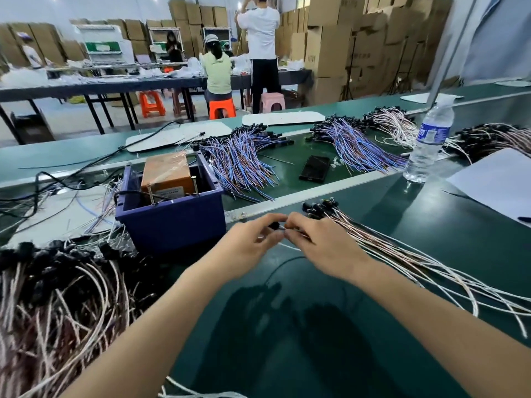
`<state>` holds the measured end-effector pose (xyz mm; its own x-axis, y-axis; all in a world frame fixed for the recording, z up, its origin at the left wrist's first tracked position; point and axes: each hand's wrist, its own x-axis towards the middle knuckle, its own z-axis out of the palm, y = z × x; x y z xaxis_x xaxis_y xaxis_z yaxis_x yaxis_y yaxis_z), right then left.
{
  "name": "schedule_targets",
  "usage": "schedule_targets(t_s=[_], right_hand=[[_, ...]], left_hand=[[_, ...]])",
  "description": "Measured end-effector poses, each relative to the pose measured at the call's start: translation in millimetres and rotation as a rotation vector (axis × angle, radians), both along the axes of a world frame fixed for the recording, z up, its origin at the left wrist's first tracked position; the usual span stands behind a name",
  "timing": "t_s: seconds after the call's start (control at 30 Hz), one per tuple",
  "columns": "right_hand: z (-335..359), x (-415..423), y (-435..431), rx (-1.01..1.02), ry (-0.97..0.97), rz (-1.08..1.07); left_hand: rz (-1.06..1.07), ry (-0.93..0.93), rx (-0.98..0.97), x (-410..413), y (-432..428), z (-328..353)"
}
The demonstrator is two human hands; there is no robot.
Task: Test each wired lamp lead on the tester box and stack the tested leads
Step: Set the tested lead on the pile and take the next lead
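Left hand and right hand pinch one lead right of tester box; likely next: wire ends to box.

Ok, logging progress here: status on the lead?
Left hand and right hand both pinch one lead, near tester box; stack of leads right of hands. Path clear.

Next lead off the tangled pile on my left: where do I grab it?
Pinch a black lamp socket at the far edge of the tangled pile of pinkish twisted-wire leads, coming down from above. The sockets lie bunched on top; the wires cross underneath and would probably drag neighbours.
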<state>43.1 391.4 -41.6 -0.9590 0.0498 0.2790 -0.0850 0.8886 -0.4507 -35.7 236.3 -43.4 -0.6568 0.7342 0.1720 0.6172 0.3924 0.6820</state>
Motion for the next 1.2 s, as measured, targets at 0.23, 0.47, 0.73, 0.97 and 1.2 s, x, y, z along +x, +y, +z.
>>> schedule_targets(t_s=[0.23,0.47,0.73,0.97,1.2], right_hand=[[36,45,56,-0.009,0.032,-0.18],[35,130,93,0.428,-0.613,-0.413],[8,136,77,0.437,-0.679,-0.415],[5,98,49,0.262,-0.442,-0.169],[-6,45,-69,0.257,-0.305,0.342]], left_hand=[[0.204,0.273,-0.153,-23,42,11],[0.11,0.388,-0.408,-15,97,-32],[0.151,0.369,-0.435,-15,110,-51],[0.156,0.335,-0.503,-40,16,0],[0.378,0.43,-1.049,-33,-149,3]])
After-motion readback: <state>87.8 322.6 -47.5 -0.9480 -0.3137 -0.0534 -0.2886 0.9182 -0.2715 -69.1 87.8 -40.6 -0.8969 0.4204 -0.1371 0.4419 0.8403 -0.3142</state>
